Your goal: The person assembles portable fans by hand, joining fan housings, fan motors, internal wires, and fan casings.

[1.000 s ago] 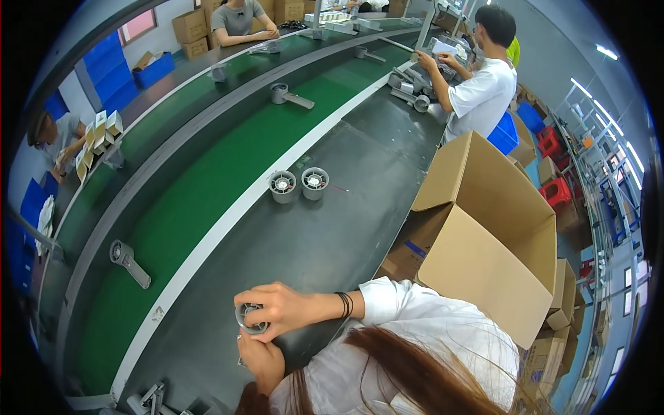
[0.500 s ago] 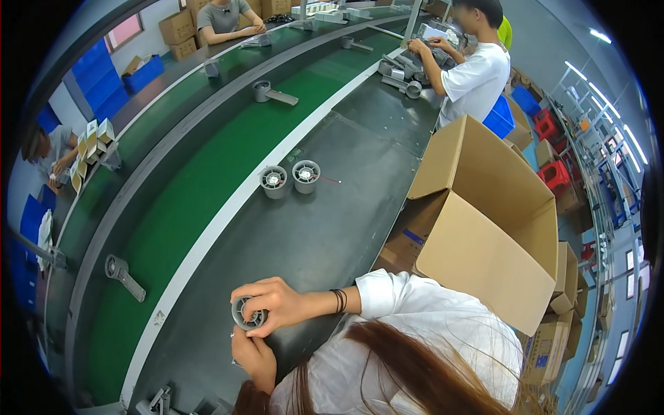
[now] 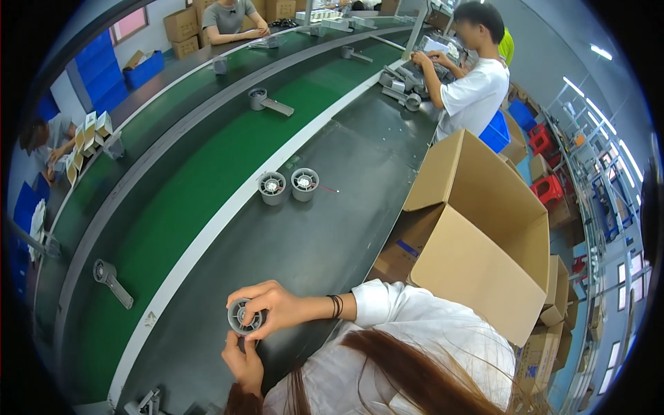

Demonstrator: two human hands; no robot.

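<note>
My right hand (image 3: 273,309), with dark bands at its wrist, is closed around a grey round fan housing (image 3: 238,322) above the dark worktable. Its fingers reach over the rim, and spokes show inside the open top. My left hand (image 3: 243,363) is pressed against the near lower side of that housing, with its thumb and fingertips closed on it. Further along the table stand two similar grey fan housings (image 3: 272,188) side by side, each with a white centre. A thin red wire trails from the right one.
A green conveyor belt (image 3: 200,169) carrying grey handled parts (image 3: 112,282) runs along the table. Grey parts (image 3: 149,402) lie at the near-left corner. An open cardboard box (image 3: 484,270) stands at my right. A co-worker in white (image 3: 477,90) handles grey parts at the far end; others sit across.
Both hands have shifted slightly left with the fan housing, and more of its spoked opening shows between the fingers. The view has moved slightly. The co-worker's hands remain at the parts pile.
</note>
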